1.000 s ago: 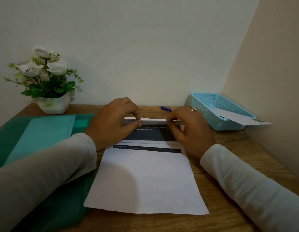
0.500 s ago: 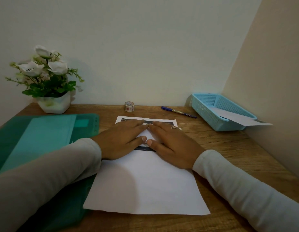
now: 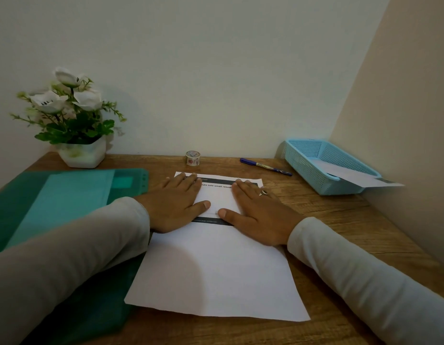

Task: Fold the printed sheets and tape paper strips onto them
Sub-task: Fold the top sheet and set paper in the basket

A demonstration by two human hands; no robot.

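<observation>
Printed sheet [image 3: 216,275] flat on wooden table [image 3: 328,220], centre, left edge overlapping green folder [image 3: 66,195]. Long axis runs from the person toward the wall, near end skewed slightly right. Far end is folded back, with dark print bands on the flap. Left hand [image 3: 176,205] and right hand [image 3: 258,215] are palm-down on the flap, side by side. Fingers are straight and press flat, gripping nothing, and point at the wall. Thumbs point inward, tips close but apart. Tape roll [image 3: 192,158] upright just beyond the sheet, pen [image 3: 265,167] to its right.
</observation>
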